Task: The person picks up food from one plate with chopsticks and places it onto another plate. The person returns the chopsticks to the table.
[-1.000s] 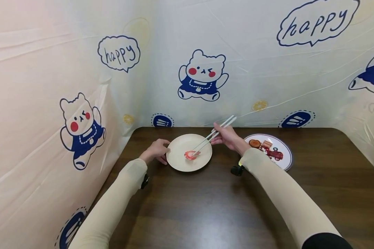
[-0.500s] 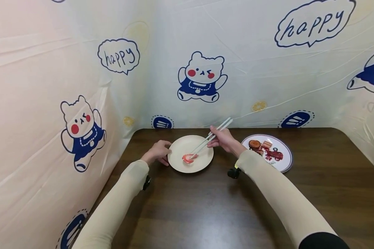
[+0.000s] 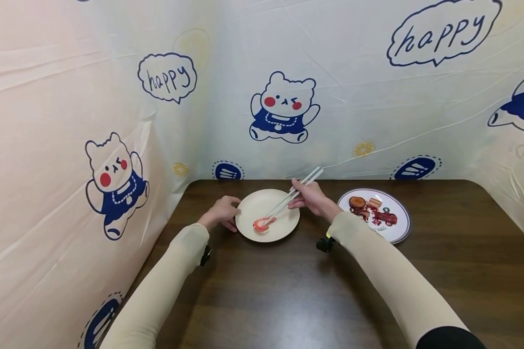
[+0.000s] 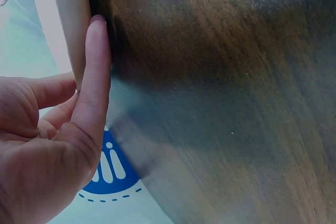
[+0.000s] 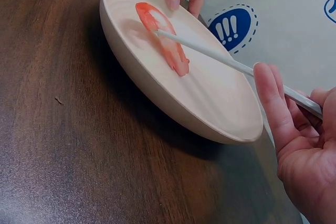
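Note:
A cream plate (image 3: 249, 208) sits near the back of the table, a red-and-white shrimp (image 3: 260, 225) at its front left part. My left hand (image 3: 221, 211) pinches the plate's left rim; in the left wrist view one finger (image 4: 97, 66) runs along its underside. From the right, my right hand (image 3: 313, 198) grips a pair of pale chopsticks (image 3: 284, 208) that slant down to the shrimp. In the right wrist view a chopstick (image 5: 210, 53) has its tip at the shrimp (image 5: 170, 51), which lies over the plate's inner face.
To the right stands a white plate (image 3: 401, 220) with a dark rim, showing brown and red food-like shapes; my right sleeve (image 3: 362, 232) overlaps its near edge. A printed cloth (image 3: 227, 106) hangs behind and left of the brown wooden table (image 3: 279, 291).
My right hand has moved left and slightly toward me with the chopsticks. The shrimp has shifted left across the plate with their tips. My left hand still holds the rim.

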Available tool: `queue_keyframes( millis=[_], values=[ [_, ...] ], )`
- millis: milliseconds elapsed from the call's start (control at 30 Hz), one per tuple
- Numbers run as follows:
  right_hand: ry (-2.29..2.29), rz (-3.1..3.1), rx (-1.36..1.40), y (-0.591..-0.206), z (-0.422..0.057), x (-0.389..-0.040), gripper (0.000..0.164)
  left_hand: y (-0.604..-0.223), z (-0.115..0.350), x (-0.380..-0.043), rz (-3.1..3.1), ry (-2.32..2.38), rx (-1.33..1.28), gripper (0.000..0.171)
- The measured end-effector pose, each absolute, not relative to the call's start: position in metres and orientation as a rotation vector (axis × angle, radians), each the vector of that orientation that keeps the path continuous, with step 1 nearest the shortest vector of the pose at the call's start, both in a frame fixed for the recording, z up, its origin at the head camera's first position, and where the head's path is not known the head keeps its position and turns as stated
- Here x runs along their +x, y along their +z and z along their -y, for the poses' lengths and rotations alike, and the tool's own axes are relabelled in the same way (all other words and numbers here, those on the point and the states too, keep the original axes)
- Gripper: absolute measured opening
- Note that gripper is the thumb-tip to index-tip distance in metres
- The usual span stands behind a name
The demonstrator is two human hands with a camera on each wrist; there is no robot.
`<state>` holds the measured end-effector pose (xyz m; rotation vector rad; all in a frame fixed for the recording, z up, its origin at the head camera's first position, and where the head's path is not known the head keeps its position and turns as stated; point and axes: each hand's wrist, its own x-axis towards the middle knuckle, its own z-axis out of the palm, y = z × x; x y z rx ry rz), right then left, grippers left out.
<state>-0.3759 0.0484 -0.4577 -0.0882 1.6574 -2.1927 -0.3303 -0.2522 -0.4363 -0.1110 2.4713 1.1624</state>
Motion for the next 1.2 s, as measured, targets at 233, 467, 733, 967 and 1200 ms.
queue_keyframes(
  millis=[233, 467, 733, 967, 1200],
  values=[
    [-2.187, -1.677, -0.074, -0.4585, -0.0467, -0.3737, 0.037, -0.4356, 0.2531, -0.3285, -2.468, 1.161, -0.114, 0.042],
    [-2.149, -1.697, -0.09, -0.4628, -0.0469, -0.3735, 0.046, -0.4371, 0.253, -0.327, -2.463, 1.158, -0.114, 0.042],
    [-2.161, -1.7, -0.094, -0.4602, -0.0478, -0.3743, 0.044, -0.4337, 0.2515, -0.3275, -2.475, 1.161, -0.104, 0.041],
    [-2.135, -1.71, -0.078, -0.4584, -0.0469, -0.3721, 0.051, -0.4358, 0.2529, -0.3267, -2.475, 1.158, -0.101, 0.042],
    [-2.137, -1.709, -0.089, -0.4584, -0.0461, -0.3709, 0.05, -0.4368, 0.2532, -0.3275, -2.483, 1.157, -0.113, 0.041]
  ],
)
